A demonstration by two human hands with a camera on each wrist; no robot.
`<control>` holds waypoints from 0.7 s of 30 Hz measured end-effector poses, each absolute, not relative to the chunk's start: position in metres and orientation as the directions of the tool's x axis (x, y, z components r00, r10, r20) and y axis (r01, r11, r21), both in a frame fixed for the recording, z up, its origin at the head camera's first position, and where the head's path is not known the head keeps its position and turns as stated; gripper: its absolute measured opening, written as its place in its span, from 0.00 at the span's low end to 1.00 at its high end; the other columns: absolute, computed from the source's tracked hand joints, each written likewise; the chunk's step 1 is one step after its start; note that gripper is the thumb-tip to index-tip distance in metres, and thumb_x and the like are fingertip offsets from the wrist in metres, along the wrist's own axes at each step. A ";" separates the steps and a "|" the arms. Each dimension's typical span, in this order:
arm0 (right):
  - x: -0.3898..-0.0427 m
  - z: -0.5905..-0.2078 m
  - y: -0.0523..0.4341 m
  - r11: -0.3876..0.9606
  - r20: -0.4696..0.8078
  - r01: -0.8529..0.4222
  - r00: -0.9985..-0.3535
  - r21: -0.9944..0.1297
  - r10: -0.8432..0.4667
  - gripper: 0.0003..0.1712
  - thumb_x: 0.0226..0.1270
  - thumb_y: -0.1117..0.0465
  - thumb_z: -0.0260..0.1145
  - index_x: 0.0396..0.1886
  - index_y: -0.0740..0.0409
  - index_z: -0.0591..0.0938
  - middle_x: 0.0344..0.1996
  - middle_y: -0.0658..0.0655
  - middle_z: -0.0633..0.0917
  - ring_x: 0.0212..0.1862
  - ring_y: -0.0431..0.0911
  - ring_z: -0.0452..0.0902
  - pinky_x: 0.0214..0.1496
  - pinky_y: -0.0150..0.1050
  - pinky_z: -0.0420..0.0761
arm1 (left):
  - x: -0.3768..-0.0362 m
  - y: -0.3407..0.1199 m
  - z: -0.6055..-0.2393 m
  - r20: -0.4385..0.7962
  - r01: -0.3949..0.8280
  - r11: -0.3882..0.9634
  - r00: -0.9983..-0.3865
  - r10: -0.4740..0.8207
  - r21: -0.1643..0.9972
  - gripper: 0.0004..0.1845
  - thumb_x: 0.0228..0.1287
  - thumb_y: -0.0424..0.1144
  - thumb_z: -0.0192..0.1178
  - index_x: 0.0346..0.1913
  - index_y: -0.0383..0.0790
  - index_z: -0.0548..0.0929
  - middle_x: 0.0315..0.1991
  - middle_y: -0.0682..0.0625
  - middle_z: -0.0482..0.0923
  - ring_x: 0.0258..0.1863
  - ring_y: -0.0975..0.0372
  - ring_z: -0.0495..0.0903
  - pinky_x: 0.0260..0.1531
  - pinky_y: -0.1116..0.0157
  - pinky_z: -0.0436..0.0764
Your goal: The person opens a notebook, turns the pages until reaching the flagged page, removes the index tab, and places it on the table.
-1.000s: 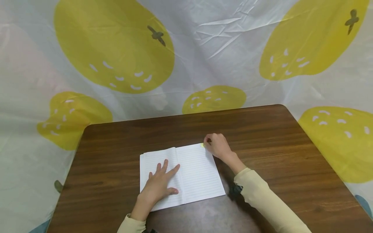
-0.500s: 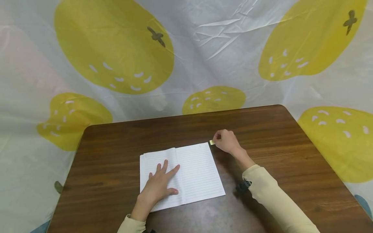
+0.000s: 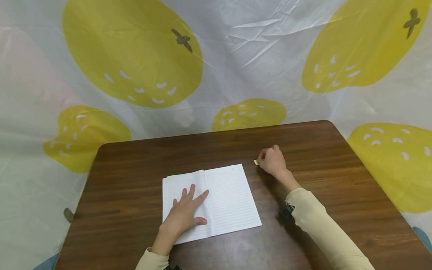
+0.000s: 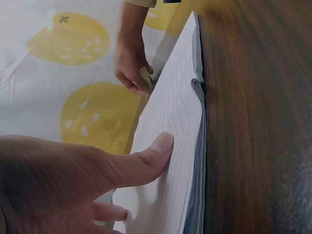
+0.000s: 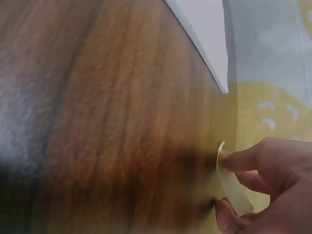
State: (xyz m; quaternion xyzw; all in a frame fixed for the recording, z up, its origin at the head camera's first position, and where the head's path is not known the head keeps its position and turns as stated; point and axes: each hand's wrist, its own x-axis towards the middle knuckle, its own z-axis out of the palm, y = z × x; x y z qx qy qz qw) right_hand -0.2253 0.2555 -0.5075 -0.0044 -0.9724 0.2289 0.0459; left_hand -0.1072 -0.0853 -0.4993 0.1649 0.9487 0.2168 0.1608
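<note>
An open lined notebook (image 3: 229, 202) lies on the table, its spine running away from me. My left hand (image 3: 183, 215) rests with spread fingers on the left page; in the left wrist view its thumb (image 4: 158, 151) lies along the ruled paper. Off the notebook's far right corner, my right hand (image 3: 272, 161) pinches a small pale-yellow sticky note (image 3: 256, 162) between thumb and fingers. The right wrist view shows this sticky note (image 5: 231, 187) as a curved strip, its upper end under the thumb, close over the wood.
The brown wood-grain table (image 3: 320, 168) has rounded far corners. Behind it hangs a white cloth (image 3: 229, 75) printed with large yellow fruit. A small dark device (image 3: 286, 212) sits at the right wrist, below the cream sleeve (image 3: 324, 225).
My right hand has pulled the yellow sticky note off the right page's far corner and carried it rightward over the table. The left hand and notebook have stayed put.
</note>
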 end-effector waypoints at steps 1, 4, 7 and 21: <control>-0.225 -0.508 0.255 0.892 0.075 0.009 -0.996 -0.453 0.048 0.06 0.59 0.62 0.70 0.28 0.61 0.86 0.39 0.71 0.83 0.51 0.67 0.74 0.47 0.60 0.79 | -0.107 -0.086 -0.499 -0.234 0.243 0.852 -0.894 0.382 0.463 0.48 0.50 0.48 0.77 0.76 0.54 0.68 0.80 0.34 0.50 0.78 0.34 0.50 0.67 0.27 0.56; -0.222 -0.510 0.253 0.875 0.034 0.073 -0.994 -0.478 0.101 0.13 0.61 0.55 0.74 0.34 0.61 0.85 0.51 0.76 0.76 0.55 0.71 0.71 0.53 0.61 0.75 | -0.107 -0.088 -0.499 -0.234 0.248 0.853 -0.893 0.385 0.459 0.48 0.51 0.48 0.77 0.76 0.54 0.67 0.80 0.34 0.50 0.78 0.34 0.50 0.67 0.27 0.56; -0.219 -0.512 0.254 0.863 0.012 0.108 -0.991 -0.493 0.131 0.22 0.61 0.49 0.75 0.41 0.62 0.82 0.58 0.76 0.70 0.58 0.71 0.66 0.56 0.62 0.71 | -0.107 -0.088 -0.498 -0.239 0.254 0.854 -0.889 0.391 0.453 0.48 0.52 0.49 0.76 0.77 0.54 0.67 0.81 0.34 0.49 0.78 0.34 0.50 0.67 0.27 0.57; -0.195 -0.517 0.258 0.932 0.098 -0.130 -0.990 -0.339 -0.103 0.50 0.58 0.37 0.74 0.67 0.68 0.70 0.70 0.79 0.62 0.72 0.76 0.52 0.69 0.72 0.57 | -0.143 -0.088 -0.487 -0.093 0.430 0.865 -0.880 0.465 0.257 0.44 0.69 0.59 0.61 0.82 0.55 0.53 0.81 0.32 0.46 0.78 0.34 0.50 0.71 0.32 0.57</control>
